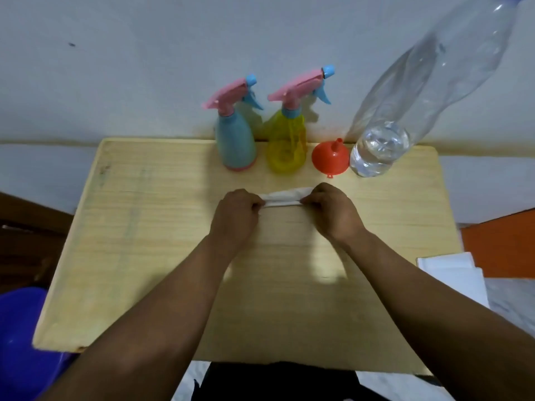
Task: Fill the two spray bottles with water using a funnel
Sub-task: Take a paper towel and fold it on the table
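Observation:
Two spray bottles stand at the far edge of the wooden table (144, 241): a blue spray bottle (236, 140) and, to its right, a yellow see-through spray bottle (288, 140), both with pink trigger heads screwed on. An orange funnel (330, 159) lies mouth down beside them. A tall clear water bottle (405, 117) with a little water at its bottom stands at the far right. My left hand (236, 218) and my right hand (333, 212) each pinch one end of a folded white cloth (285, 196) at mid-table.
The table's far edge meets a white wall (144, 68). A purple plastic tub (20, 328) sits low on the left. Folded white cloth or paper (451, 273) lies to the right, beyond it an orange surface (503, 250).

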